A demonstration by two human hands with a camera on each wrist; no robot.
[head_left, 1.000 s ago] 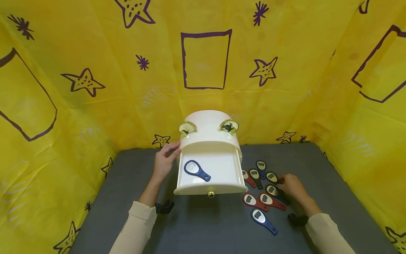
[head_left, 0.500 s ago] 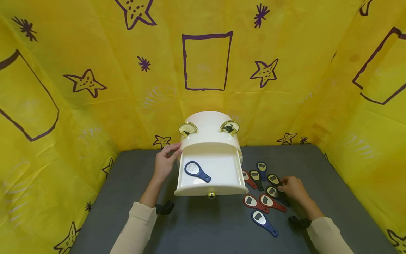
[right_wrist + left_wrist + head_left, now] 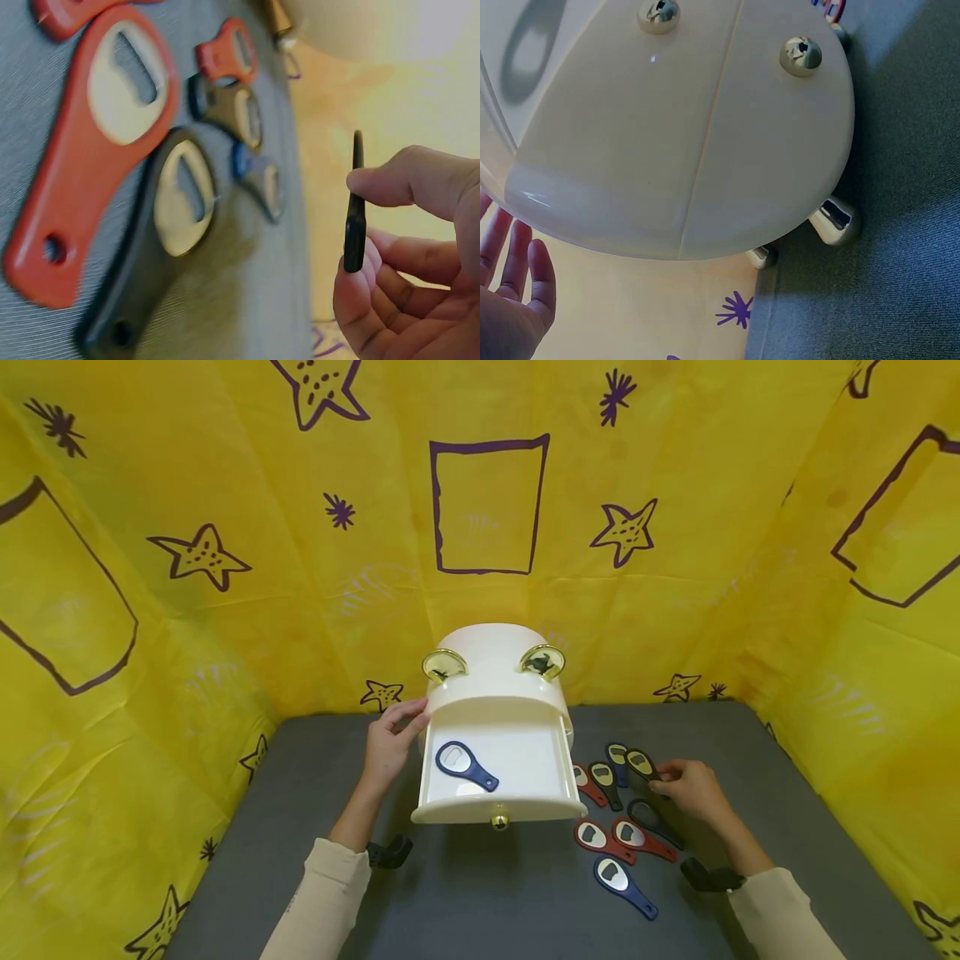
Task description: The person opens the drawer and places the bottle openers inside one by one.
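Note:
My right hand [image 3: 693, 789] pinches a black bottle opener [image 3: 355, 217] between thumb and fingers. In the right wrist view the opener is edge-on and stands apart from the dark cloth. Another black opener [image 3: 184, 199] lies below, beside a red one [image 3: 124, 90]. My left hand [image 3: 386, 743] touches the left side of a rounded white cabinet [image 3: 491, 660] with its fingertips; its fingers [image 3: 541, 274] reach up to the cabinet's edge in the left wrist view. The cabinet's upper drawer [image 3: 528, 768] is pulled out, and a blue bottle opener [image 3: 456, 759] lies inside it, at the left.
Right of the cabinet, several openers lie on the dark table [image 3: 480, 902], among them a blue one [image 3: 626, 887] in front and a red one [image 3: 643, 839]. The drawer front bears a gold knob [image 3: 499, 821]. A yellow patterned cloth [image 3: 337, 610] surrounds the table.
My right hand has taken hold of the black bottle opener and lifted it up and slightly back from among the others. The left hand stays at the cabinet.

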